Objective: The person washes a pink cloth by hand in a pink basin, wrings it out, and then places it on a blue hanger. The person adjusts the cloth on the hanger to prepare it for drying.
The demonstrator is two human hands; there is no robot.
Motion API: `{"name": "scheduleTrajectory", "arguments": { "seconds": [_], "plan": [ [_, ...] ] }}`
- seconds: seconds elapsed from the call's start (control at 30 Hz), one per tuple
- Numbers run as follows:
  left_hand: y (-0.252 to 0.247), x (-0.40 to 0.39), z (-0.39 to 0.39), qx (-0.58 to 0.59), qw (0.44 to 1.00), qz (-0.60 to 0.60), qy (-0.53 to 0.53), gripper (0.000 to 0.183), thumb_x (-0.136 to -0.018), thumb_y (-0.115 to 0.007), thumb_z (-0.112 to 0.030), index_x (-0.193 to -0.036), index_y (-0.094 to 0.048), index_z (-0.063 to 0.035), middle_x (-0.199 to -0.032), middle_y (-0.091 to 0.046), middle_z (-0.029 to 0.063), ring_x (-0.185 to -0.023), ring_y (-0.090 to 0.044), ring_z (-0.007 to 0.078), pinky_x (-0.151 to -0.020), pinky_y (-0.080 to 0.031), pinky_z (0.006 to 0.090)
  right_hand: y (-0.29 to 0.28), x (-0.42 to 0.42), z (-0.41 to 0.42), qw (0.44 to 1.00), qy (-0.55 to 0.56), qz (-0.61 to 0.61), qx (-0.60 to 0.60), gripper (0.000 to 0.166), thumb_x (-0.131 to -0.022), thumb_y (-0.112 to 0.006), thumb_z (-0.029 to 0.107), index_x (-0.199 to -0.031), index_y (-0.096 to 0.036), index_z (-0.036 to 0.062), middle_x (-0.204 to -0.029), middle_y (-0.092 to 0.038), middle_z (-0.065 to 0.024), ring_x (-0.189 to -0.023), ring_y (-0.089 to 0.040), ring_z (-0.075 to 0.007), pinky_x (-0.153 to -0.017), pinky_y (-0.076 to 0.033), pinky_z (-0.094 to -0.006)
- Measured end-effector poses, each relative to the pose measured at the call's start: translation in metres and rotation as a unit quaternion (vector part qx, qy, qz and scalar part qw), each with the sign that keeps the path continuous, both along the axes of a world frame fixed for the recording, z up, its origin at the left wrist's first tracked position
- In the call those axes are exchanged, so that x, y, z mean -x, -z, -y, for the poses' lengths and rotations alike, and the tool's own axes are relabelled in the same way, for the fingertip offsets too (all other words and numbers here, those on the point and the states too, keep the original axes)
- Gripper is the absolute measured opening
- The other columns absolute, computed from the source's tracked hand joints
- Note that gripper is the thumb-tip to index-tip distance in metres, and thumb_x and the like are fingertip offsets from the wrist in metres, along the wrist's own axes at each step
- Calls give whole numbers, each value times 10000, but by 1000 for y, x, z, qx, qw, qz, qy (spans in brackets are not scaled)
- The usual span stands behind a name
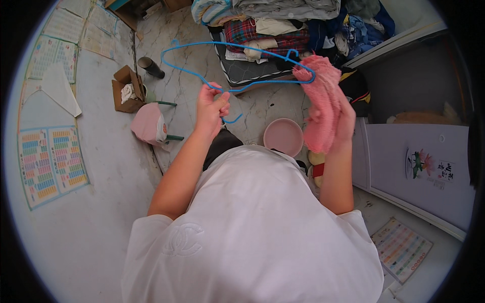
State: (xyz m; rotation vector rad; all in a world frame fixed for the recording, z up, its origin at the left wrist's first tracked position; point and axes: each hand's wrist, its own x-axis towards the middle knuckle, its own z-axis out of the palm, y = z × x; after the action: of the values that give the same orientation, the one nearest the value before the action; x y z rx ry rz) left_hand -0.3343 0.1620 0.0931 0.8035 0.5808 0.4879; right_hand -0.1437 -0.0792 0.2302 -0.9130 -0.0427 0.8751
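A blue clothes hanger (261, 81) is pinched at its neck by my left hand (213, 110). Its hook points down towards me, and its long bar runs along the far side. From the right hand end of the hanger, a fuzzy pink cloth (322, 102) hangs over or beside the frame; the exact contact is hard to make out. My right hand (345, 117) grips that cloth from its right side, most of the fingers hidden behind it. The cloth looks folded or bunched lengthwise.
Below stands a pink basin (283, 137) on the marble-patterned floor. Left are a covered stool (147, 123), a cardboard box (123, 104) and a dark cylinder (150, 67). Ahead, folded bedding and clothes (265, 36) lie on a mattress (246, 70). A cabinet (416, 159) flanks the right.
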Motion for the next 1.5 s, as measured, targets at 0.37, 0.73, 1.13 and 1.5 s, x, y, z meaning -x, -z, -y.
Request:
{"name": "scheduleTrajectory", "arguments": {
  "seconds": [0.37,0.73,1.13,1.5],
  "plan": [
    [-12,-18,17,-22,999,16,27,364,-973,-734,-35,-1227,-512,-172,-1099,-556,-3,-619,-438,82,-529,-313,236,53,25,-37,989,-52,-17,135,326,-1046,-535,256,-1249,-616,14,-1063,-724,-136,-770,-723,-228,-637,-596,-349],
    [22,11,-14,-26,995,-90,41,330,-956,-742,-27,-1194,-539,-132,-1066,-547,6,-620,-446,75,-518,-297,232,21,11,-7,984,-18,75,161,232,-1029,-687,256,-1155,-688,61,-810,-698,-14,-516,-594,-84,-462,-485,-232],
    [-9,9,1,7,950,244,194,1150,-817,-901,-353,-1696,-167,-254,-1559,-485,118,-1449,-478,328,-1182,-430,475,48,11,-27,993,85,11,80,244,-1031,-690,253,-1150,-665,41,-928,-712,-50,-596,-610,-88,-516,-506,-222],
    [-61,-63,-51,186,922,275,-201,435,-1073,-573,-497,-1352,-578,-163,-893,-537,-14,-677,-433,113,-604,-371,295,54,43,-57,995,17,43,84,218,-1050,-659,248,-1161,-672,60,-885,-718,-39,-628,-637,-104,-554,-531,-254]
  ]
}}
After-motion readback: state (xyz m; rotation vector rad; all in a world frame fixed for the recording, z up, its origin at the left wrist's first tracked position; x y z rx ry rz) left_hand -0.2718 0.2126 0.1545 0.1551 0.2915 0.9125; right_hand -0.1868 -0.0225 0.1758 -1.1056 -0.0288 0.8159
